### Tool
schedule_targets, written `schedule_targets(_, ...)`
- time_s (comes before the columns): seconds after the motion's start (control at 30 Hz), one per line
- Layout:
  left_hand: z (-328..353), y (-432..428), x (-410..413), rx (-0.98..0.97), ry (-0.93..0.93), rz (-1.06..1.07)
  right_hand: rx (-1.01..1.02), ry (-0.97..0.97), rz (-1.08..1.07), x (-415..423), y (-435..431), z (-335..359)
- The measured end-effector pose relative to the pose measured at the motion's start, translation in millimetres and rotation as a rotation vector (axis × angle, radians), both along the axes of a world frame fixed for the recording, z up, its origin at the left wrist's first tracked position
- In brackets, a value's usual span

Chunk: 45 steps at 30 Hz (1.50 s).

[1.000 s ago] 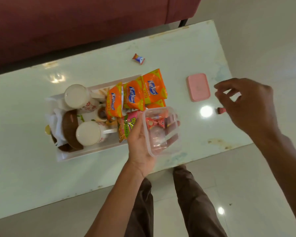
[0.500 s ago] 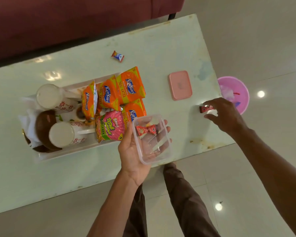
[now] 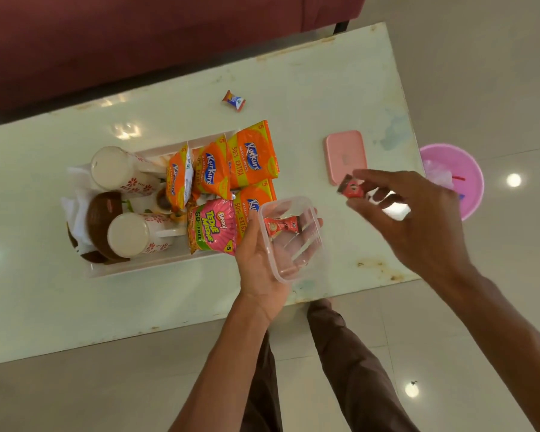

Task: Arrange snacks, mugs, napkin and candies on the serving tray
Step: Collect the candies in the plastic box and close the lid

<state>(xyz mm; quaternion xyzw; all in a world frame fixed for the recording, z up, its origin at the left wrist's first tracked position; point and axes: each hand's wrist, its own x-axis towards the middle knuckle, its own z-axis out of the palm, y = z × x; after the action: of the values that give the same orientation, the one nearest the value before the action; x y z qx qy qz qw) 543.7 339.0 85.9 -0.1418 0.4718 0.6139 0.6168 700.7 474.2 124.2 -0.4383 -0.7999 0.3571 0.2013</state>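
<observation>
Your pale, glossy counter (image 3: 293,88) shows rust marks (image 3: 378,267) along its near edge. A pink lid (image 3: 345,155) lies flat toward its right end. Behind stands a dark red sofa (image 3: 138,42); a pink basin (image 3: 472,198) sits on the tiled floor (image 3: 480,88) just beyond that end.

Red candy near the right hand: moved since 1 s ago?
Yes. The red candy lay on the table past the pink lid, toward the table's end. Now the right hand pinches it above the surface, overlapping the lid's near corner in view.
</observation>
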Motion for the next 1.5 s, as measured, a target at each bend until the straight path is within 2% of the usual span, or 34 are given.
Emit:
schedule_targets(0.1, 2, 0, -1, -0.023, 0.056, -0.030, 0.035, -0.029, 0.211, -27, -24, 39)
schedule_targets(0.23, 3, -5, -3, 0.006, 0.117, -0.040, 0.175, -0.226, 0.407, -52, -44, 39)
schedule_targets(0.33, 1, -10, -8, 0.020, 0.070, 0.003, 0.219, -0.299, 0.473, -63, -51, 29)
schedule_targets(0.5, 3, -16, -21, 0.049, 0.040, 0.061, 0.171, -0.310, 0.513, -79, -61, 24)
schedule_targets(0.63, 7, -18, -34, 0.027, 0.014, 0.055, -0.062, -0.185, 0.383, -89, -54, 36)
schedule_targets(0.73, 17, -23, -51, 0.064, -0.018, 0.035, -0.062, -0.071, 0.191, -102, -35, 45)
schedule_targets(0.87, 31, -29, -77, 0.112, -0.072, 0.013, -0.066, -0.075, 0.016, -144, 9, 39)
schedule_targets(1.0, 45, -34, -110, 0.147, -0.089, 0.080, -0.024, -0.145, 0.008, -213, 54, 5)
schedule_targets(1.13, 48, -37, -145, 0.175, -0.069, 0.124, -0.018, -0.319, 0.066, -275, 88, -49)
schedule_targets(1.27, 40, -35, -172, 0.173, -0.058, 0.137, -0.060, -0.469, 0.046, -302, 101, -87)
schedule_targets(1.5, 26, -41, -201, 0.232, -0.097, 0.161, 0.030, -0.578, 0.085, -317, 102, -117)
